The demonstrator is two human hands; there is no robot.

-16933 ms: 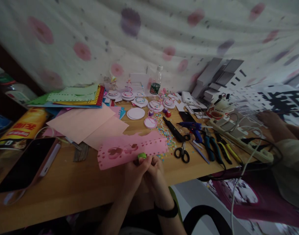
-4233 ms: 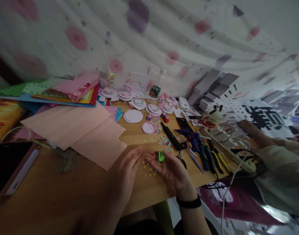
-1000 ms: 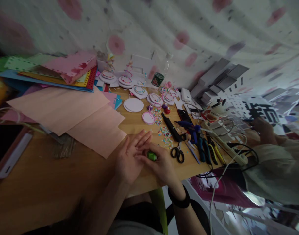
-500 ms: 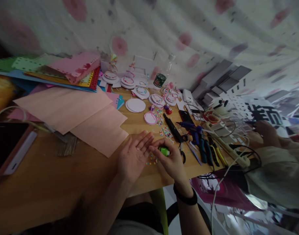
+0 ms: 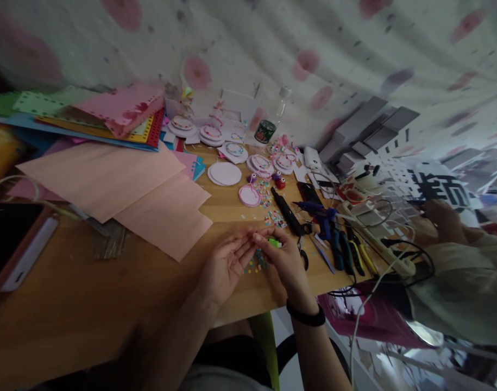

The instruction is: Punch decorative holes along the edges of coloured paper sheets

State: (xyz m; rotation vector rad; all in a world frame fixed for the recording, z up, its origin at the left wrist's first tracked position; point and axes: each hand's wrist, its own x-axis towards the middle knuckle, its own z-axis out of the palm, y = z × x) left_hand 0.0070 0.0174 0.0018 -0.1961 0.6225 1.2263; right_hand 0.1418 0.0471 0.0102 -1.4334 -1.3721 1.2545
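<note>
— Right hand (image 5: 287, 258) first: what do we have in it?
— We see its fingers curled round a green punch (image 5: 275, 243), knuckles up, with the punch peeking out by the thumb.
— And our left hand (image 5: 227, 263)?
— Palm up and open just left of the right one, fingertips almost meeting the right thumb. It holds nothing that we can make out.
— What lies under them?
— Confetti (image 5: 254, 264) on the table (image 5: 109, 304), right between both hands. More confetti sits farther out, beyond the punch.
— Around them?
— Scissors (image 5: 302, 255) just right of the right hand, pliers (image 5: 346, 252) beyond those, and peach paper (image 5: 162, 217) out past the left hand.
</note>
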